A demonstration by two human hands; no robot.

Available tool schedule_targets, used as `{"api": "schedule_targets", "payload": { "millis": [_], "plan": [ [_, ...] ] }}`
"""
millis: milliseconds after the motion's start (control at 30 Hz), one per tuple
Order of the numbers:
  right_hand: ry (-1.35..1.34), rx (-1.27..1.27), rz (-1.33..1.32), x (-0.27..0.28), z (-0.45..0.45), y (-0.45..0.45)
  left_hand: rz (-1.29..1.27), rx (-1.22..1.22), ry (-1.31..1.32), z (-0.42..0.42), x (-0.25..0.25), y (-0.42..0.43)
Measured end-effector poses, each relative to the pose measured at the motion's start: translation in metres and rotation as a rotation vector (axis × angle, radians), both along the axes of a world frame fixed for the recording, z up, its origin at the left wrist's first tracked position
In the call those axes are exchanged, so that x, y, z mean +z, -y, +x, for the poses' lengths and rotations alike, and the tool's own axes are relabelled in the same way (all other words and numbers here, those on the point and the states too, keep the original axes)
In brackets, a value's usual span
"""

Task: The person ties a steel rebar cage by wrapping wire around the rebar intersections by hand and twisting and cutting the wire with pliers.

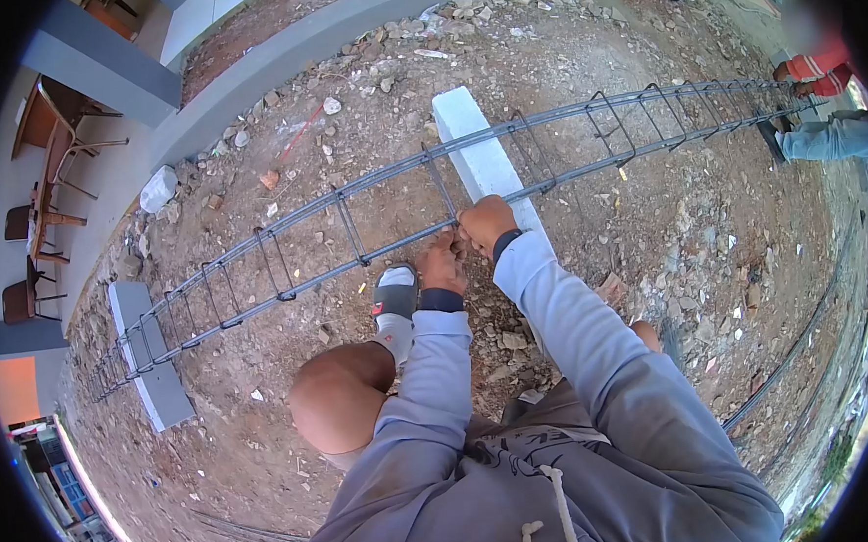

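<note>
A long cage of steel rebar [393, 244] with square stirrups [350, 226] runs across the view. My left hand [441, 263] is at the lower bar, fingers pinched together beside a stirrup's corner. Pressed close on its right is my right hand [487, 221], closed in a fist at the same joint. Whatever is between the fingers is hidden or too small to make out. Under the cage, just beyond my right hand, lies a pale concrete block [487, 155]. My sandaled foot [394, 298] is planted left of my hands.
Another block [154, 354] supports the cage's left end. A co-worker in red sleeves [821, 66] has hands at the right end. Rubble [479, 4] covers the dirt ground. Chairs [32, 272] stand on a porch at left; loose bars [792, 350] lie at right.
</note>
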State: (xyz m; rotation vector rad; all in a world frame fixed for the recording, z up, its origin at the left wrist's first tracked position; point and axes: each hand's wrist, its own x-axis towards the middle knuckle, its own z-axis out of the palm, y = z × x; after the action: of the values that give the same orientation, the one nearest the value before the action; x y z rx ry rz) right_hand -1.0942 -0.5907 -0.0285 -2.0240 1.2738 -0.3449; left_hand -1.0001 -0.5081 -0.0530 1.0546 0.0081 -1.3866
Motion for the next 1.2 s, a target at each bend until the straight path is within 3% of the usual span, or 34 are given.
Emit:
{"api": "schedule_targets", "payload": {
  "millis": [33, 100, 200, 267, 467, 767, 1000, 1200],
  "plan": [
    [-0.112, 0.072, -0.203, 0.004, -0.001, -0.002, 0.024, 0.010, -0.004, -0.001, 0.000, 0.000],
    [-0.110, 0.038, -0.257, 0.015, -0.001, -0.007, 0.064, 0.032, -0.013, -0.004, 0.002, 0.004],
    [0.154, -0.275, 0.190, 0.039, 0.002, -0.018, 0.083, 0.048, 0.036, -0.005, 0.002, 0.013],
    [0.227, -0.488, 0.491, 0.070, 0.010, -0.027, 0.000, 0.037, -0.065, -0.008, 0.002, 0.011],
    [0.633, -0.718, 0.662, 0.056, 0.015, -0.046, 0.014, 0.050, -0.078, -0.013, 0.018, 0.007],
    [0.719, -0.694, 1.084, 0.061, 0.002, -0.026, 0.042, 0.026, 0.042, -0.011, 0.039, 0.006],
    [0.706, -0.744, 1.020, 0.065, 0.005, -0.026, 0.043, 0.073, -0.152, -0.014, 0.079, 0.006],
    [0.660, -0.756, 0.917, 0.068, 0.009, -0.030, 0.094, 0.039, -0.171, -0.014, 0.057, 0.014]
  ]
}}
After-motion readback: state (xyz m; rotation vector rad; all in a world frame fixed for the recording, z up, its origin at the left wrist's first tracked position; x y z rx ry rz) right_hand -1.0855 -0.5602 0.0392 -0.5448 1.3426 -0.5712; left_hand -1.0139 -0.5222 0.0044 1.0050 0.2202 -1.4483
